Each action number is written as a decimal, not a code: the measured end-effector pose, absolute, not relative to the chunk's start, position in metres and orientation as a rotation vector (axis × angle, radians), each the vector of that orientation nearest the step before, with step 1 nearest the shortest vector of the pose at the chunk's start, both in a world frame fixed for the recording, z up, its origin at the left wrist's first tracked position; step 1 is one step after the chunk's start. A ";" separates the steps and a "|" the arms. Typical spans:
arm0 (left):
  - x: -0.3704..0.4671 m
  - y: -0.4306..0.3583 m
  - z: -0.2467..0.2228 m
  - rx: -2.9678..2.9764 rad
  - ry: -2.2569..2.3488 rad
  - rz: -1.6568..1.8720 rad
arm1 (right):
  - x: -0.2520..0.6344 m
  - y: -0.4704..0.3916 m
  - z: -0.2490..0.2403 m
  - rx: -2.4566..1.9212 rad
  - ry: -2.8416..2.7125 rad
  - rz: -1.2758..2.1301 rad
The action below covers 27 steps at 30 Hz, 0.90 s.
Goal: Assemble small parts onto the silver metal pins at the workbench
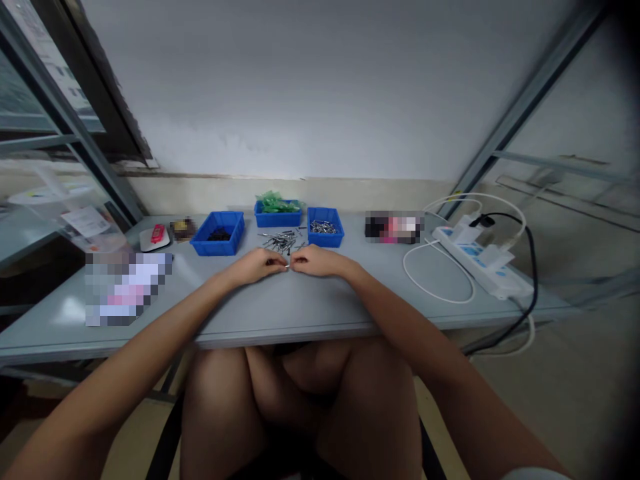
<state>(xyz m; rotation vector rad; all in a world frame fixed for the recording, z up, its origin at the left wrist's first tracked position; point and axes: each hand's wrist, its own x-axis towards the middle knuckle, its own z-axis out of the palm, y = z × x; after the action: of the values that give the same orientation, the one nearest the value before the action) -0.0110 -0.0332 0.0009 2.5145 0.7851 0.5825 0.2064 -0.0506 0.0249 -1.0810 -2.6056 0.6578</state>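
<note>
My left hand [261, 265] and my right hand [315, 261] meet fingertip to fingertip low over the table, both closed in a pinch. Between them shows the bright shaft of a small metal screw [287, 267], its ends hidden by the fingers. Just beyond the hands lies a loose pile of long silver screws [281, 240]. A blue bin [325, 239] behind my right hand holds shorter silver metal pieces. Left of the pile, another blue bin [218, 248] has dark small parts inside.
At the back, a blue bin [278, 219] holds green plastic bags. A power strip [483, 263] with looping cables lies on the right. To the left are a small scale [154, 240] with a red item on it and a clear plastic tub [90, 223]. The wall stands close behind.
</note>
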 end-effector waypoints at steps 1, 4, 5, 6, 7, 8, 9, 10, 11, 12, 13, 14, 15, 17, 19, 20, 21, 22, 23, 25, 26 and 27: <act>-0.011 -0.033 0.000 2.509 0.777 0.559 | 0.207 -0.051 0.025 -1.086 -2.621 0.674; -0.011 -0.034 0.001 2.486 0.775 0.550 | 0.209 -0.050 0.025 -1.078 -2.637 0.704; -0.011 -0.034 0.002 2.475 0.775 0.555 | 0.209 -0.050 0.025 -1.068 -2.639 0.717; -0.011 -0.034 0.002 2.465 0.773 0.557 | 0.210 -0.050 0.026 -1.058 -2.641 0.731; -0.011 -0.033 0.003 2.456 0.775 0.560 | 0.210 -0.049 0.026 -1.048 -2.643 0.743; -0.012 -0.033 0.003 2.448 0.779 0.563 | 0.211 -0.049 0.026 -1.042 -2.645 0.753; -0.013 -0.032 0.003 2.443 0.787 0.564 | 0.211 -0.048 0.026 -1.040 -2.644 0.758; -0.014 -0.031 0.003 2.443 0.799 0.561 | 0.212 -0.047 0.026 -1.037 -2.642 0.760; -0.015 -0.030 0.003 2.447 0.814 0.558 | 0.213 -0.046 0.025 -1.035 -2.639 0.758; -0.017 -0.029 0.003 2.454 0.833 0.556 | 0.214 -0.045 0.025 -1.036 -2.634 0.754; -0.018 -0.028 0.004 2.460 0.851 0.554 | 0.215 -0.044 0.025 -1.039 -2.628 0.752; -0.019 -0.027 0.004 2.462 0.866 0.554 | 0.216 -0.043 0.025 -1.044 -2.622 0.752; -0.020 -0.026 0.005 2.459 0.879 0.559 | 0.216 -0.043 0.025 -1.049 -2.617 0.753; -0.022 -0.026 0.006 2.439 0.897 0.591 | 0.216 -0.043 0.025 -1.059 -2.611 0.749; -0.022 -0.025 0.007 2.417 0.911 0.644 | 0.215 -0.044 0.024 -1.084 -2.599 0.708; -0.023 -0.025 0.008 2.409 0.919 0.672 | 0.214 -0.045 0.024 -1.099 -2.589 0.667; -0.023 -0.025 0.008 2.404 0.925 0.696 | 0.212 -0.046 0.023 -1.109 -2.580 0.616; -0.022 -0.025 0.009 2.399 0.928 0.719 | 0.210 -0.046 0.022 -1.109 -2.574 0.560; -0.022 -0.026 0.009 2.395 0.929 0.736 | 0.209 -0.047 0.022 -1.100 -2.573 0.507; -0.023 -0.025 0.010 2.390 0.933 0.754 | 0.206 -0.047 0.021 -1.072 -2.584 0.436; -0.023 -0.025 0.010 2.392 0.935 0.751 | 0.206 -0.047 0.021 -1.074 -2.583 0.424; -0.023 -0.025 0.010 2.398 0.938 0.742 | 0.206 -0.047 0.021 -1.088 -2.572 0.425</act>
<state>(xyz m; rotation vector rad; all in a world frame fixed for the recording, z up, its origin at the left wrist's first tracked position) -0.0231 -0.0250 0.0100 2.3981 0.9380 0.7417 0.2058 -0.0469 0.0208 -1.0876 -2.5720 0.4255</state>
